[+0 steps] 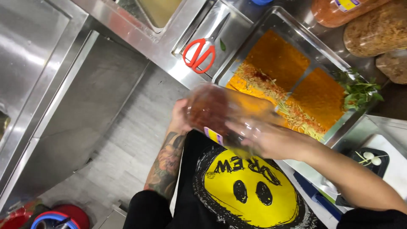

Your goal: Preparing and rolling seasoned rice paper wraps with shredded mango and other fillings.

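The person holds a clear plastic jar (220, 111) of red-orange chili-like seasoning between both hands, in front of the chest and just at the near edge of a steel tray (271, 19). The jar is tilted on its side and blurred, so its lid and mouth cannot be made out. The left hand (181, 116) sits behind the jar's darker red end, its grip wrapped around that end, with a tattooed forearm below it. The right hand (265, 138) lies across the near side of the jar, fingers (239, 127) spread over the plastic and closed onto it.

The tray rests on the steel table (161, 46) and holds flat orange sheets (277, 57), set side by side, with a band of pale shredded strips (292, 114) and a dab of red seasoning running across their near edges. A bunch of green leafy herbs (358, 91) lies at the tray's right corner. Red-handled scissors (199, 55) lie in a shallow steel pan just left of the tray, a single green leaf beside them. Beyond the tray, at the top right, lie larger jars (377, 27) of dried brown and orange ingredients. To the right of the person, a small black dish (373, 159) holds small white eggs on skewers.
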